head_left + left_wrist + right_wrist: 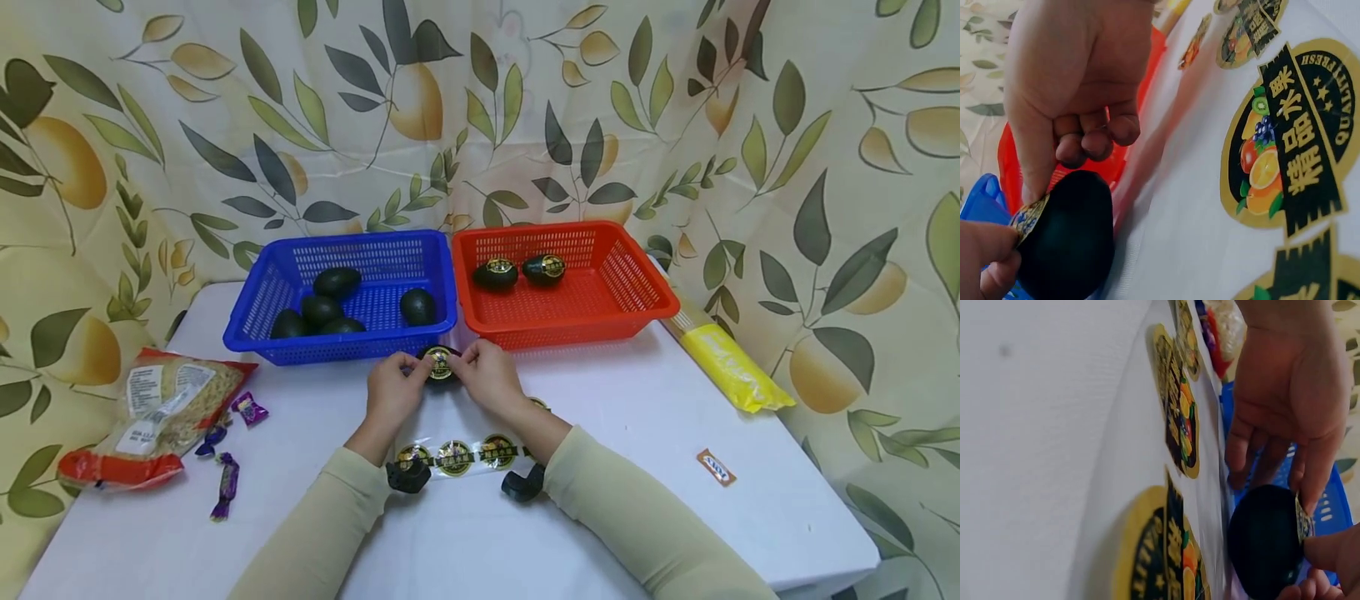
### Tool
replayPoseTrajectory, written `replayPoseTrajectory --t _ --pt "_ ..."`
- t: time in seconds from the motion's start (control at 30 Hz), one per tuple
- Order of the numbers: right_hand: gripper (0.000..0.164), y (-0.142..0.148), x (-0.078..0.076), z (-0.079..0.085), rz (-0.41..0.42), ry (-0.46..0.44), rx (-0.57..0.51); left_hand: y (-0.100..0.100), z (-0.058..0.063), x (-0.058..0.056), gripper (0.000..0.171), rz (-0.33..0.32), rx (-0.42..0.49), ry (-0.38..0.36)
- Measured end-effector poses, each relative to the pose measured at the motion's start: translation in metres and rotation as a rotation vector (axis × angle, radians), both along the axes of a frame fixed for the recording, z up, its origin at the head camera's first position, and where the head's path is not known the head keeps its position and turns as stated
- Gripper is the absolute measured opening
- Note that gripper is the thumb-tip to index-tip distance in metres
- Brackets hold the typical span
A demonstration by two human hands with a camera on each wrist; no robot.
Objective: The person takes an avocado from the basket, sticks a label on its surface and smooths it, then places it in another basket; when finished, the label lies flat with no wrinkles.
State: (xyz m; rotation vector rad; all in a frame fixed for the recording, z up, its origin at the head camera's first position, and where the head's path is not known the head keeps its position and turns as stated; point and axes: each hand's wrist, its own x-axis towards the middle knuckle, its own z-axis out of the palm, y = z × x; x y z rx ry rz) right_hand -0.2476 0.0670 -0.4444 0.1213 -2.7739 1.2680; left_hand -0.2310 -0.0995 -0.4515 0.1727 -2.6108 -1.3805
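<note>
A dark avocado (440,377) with a round black-and-gold sticker (439,363) on it is between both hands, just in front of the baskets. My left hand (393,390) holds it from the left, thumb against the sticker's edge. From the other side my right hand (491,377) holds it, its thumb also on the sticker. In the left wrist view, the right hand (1085,81) has several fingers curled, clear of the avocado (1072,237). A clear sheet of similar stickers (454,458) lies on the table below the wrists.
A blue basket (255,333) holds several avocados without visible stickers. Beside it, a red basket (570,329) holds two stickered avocados. At left lie a grain bag (161,417) and purple candies (227,487); at right, a yellow packet (735,367) and a small brown wrapper (716,467).
</note>
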Motion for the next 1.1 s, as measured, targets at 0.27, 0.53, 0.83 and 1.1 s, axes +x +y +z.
replayPoseTrajectory --t 0.27,0.53,0.83,1.1 --pt "0.016 0.0 0.013 0.0 0.086 0.177 0.121 0.001 0.001 0.007 0.035 -0.04 0.012 -0.093" --pt "0.028 0.007 0.012 0.004 0.249 0.288 0.214 0.0 0.0 0.007 0.029 0.01 0.004 0.03" --pt "0.023 0.014 0.001 0.004 0.331 0.341 0.228 -0.007 -0.004 0.003 0.015 -0.238 -0.069 0.282" --pt "0.028 0.017 -0.001 0.001 0.405 0.409 0.308 -0.01 -0.007 0.002 0.014 -0.251 -0.08 0.276"
